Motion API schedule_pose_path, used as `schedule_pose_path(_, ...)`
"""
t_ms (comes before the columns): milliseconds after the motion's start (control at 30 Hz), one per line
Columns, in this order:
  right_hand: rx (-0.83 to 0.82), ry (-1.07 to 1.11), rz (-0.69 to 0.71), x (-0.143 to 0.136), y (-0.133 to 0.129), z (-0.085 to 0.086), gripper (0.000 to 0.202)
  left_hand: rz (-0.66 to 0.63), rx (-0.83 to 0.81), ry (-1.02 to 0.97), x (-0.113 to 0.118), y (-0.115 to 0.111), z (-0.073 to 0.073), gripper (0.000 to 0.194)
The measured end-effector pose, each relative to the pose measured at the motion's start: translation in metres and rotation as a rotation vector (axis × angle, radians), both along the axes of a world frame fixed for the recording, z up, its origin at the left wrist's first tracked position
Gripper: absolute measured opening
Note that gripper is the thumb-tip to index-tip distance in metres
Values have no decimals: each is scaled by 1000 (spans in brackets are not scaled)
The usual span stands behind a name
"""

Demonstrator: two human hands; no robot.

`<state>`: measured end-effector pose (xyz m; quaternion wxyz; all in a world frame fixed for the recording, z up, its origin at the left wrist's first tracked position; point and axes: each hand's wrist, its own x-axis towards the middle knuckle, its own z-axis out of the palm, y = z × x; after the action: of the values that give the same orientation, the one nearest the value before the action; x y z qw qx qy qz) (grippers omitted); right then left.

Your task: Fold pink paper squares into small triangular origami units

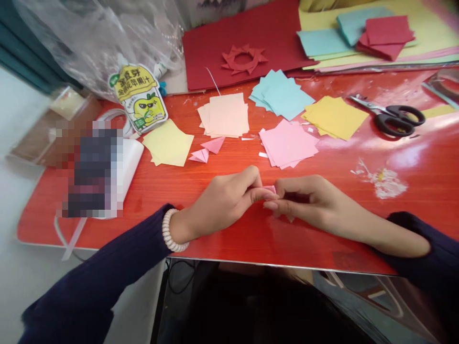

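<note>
Between my two hands, above the red table near its front edge, is a small folded piece of pink paper (269, 188). My left hand (234, 196) pinches it with thumb and bent fingers; a beaded band circles that wrist. My right hand (308, 198) pinches the other end, thumb and fingertips together. Most of the paper is hidden by the fingers. Beyond my hands lie two folded pink pieces (201, 155) and a stack of pink paper squares (288, 145).
Paper squares in peach (227, 114), blue (281, 93), yellow (337, 117) and pale yellow (170, 143) lie across the table. Black-handled scissors (394, 119) rest at right, near white scraps (389, 184). A red folded paper ring (245, 59) sits on red sheets behind. A juice pouch (141, 100) stands left.
</note>
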<state>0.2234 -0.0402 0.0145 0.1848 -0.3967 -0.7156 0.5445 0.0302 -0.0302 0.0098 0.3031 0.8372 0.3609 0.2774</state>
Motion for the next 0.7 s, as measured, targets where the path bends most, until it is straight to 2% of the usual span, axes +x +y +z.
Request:
schedule_pose_path(133,-73,28,-58,0,1,0,26,-7,-34,-48,-1,1,1,26)
schedule_pose_path(300,-145,101,-145,0,5,-1,28,60,-235,-71,-2,3,2,27)
schedule_pose_path(500,-200,134,-106,-1,8,-1,27,74,-223,-90,-3,2,2,32)
schedule_pose_path(633,-194,113,-184,1,10,0,29,176,-266,-108,-2,5,0,34)
schedule_pose_path(700,-194,86,-197,1,10,1,29,182,-243,-119,-2,6,0,29)
